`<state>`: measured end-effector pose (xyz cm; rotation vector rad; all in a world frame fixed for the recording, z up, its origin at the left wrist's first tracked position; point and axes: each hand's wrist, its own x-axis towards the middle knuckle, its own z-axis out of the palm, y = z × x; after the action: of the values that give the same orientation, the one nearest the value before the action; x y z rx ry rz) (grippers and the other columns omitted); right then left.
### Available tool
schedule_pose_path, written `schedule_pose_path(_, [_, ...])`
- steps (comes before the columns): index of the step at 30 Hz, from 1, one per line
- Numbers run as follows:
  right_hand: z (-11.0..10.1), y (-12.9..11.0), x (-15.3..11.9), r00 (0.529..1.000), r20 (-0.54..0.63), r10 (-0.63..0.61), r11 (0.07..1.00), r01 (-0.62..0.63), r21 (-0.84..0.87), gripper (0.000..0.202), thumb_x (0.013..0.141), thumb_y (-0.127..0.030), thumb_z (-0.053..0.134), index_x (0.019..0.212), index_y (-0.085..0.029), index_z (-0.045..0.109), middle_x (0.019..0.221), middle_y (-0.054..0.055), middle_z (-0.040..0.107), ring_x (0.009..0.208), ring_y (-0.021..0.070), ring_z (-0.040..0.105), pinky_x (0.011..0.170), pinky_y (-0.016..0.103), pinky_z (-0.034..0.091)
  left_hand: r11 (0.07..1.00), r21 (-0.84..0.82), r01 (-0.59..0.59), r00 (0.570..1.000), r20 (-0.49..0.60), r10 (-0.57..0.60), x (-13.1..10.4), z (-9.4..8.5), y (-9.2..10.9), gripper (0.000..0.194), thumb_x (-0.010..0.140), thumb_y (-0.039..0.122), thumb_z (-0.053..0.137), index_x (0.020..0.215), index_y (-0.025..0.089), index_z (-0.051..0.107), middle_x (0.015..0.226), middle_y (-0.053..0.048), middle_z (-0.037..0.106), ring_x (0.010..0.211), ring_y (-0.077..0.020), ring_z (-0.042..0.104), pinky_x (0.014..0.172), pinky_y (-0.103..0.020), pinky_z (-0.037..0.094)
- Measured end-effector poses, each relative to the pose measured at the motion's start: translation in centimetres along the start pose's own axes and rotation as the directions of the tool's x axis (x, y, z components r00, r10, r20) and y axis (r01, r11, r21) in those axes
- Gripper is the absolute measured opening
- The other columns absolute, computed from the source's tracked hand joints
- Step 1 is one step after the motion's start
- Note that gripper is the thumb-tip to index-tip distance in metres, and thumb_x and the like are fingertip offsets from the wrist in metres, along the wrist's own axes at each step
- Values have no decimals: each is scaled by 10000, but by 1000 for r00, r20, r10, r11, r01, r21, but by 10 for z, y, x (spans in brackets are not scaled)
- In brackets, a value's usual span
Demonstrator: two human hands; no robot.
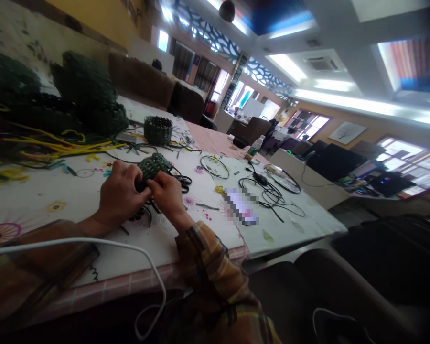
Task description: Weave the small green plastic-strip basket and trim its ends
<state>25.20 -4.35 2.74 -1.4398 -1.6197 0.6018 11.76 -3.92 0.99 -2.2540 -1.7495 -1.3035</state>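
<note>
Between my hands is a small dark green woven basket, tilted just above or on the flowered tablecloth. My left hand is closed round its left side, with the thumb reaching toward the right hand. My right hand pinches at the basket's near edge; what exactly lies between its fingertips is hidden. Black scissor-like loops stick out just right of the basket. Behind it stands another small dark green woven basket, upright on the table.
Large green woven baskets and yellow strips fill the back left. Right of my hands lie a phone-like purple item, coiled black cord and a bottle. A white cable crosses in front of my left forearm.
</note>
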Motion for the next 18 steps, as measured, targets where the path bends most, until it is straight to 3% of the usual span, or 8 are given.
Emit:
schedule_pose_path(4, [-1, 11, 3, 998, 52, -23, 971, 10, 239, 254, 866, -192, 672, 645, -193, 546, 621, -68, 498, 652, 105, 459, 648, 240, 340, 998, -42, 47, 999, 13, -46, 4, -5, -3, 306, 763, 352, 691, 843, 265, 409, 941, -18, 453, 844, -222, 535, 704, -344, 456])
schedule_pose_path(10, [3, 24, 5, 985, 138, -107, 784, -2, 621, 221, 835, -387, 669, 777, -192, 584, 708, -51, 537, 666, 88, 480, 665, 223, 412, 992, -116, 51, 999, 8, -50, 12, -7, -19, 248, 789, 413, 683, 921, 256, 544, 978, -25, 528, 923, -236, 577, 796, -363, 500])
schedule_pose_path(15, [-4, 11, -2, 976, 176, -132, 814, 6, 580, 302, 870, -507, 657, 927, -211, 635, 726, -38, 591, 628, 94, 515, 621, 229, 453, 970, -242, 31, 999, 19, -27, 20, -13, -29, 286, 775, 440, 652, 969, 238, 593, 1040, -58, 610, 1000, -258, 590, 845, -388, 531])
schedule_pose_path(18, [-17, 2, -14, 978, 32, -208, 825, 158, 542, 369, 903, -540, 635, 1104, -232, 662, 775, -18, 635, 621, 114, 562, 634, 262, 493, 953, -292, 82, 996, -10, -89, 28, -22, -32, 332, 749, 446, 647, 998, 229, 610, 1085, -61, 638, 995, -248, 598, 847, -378, 536])
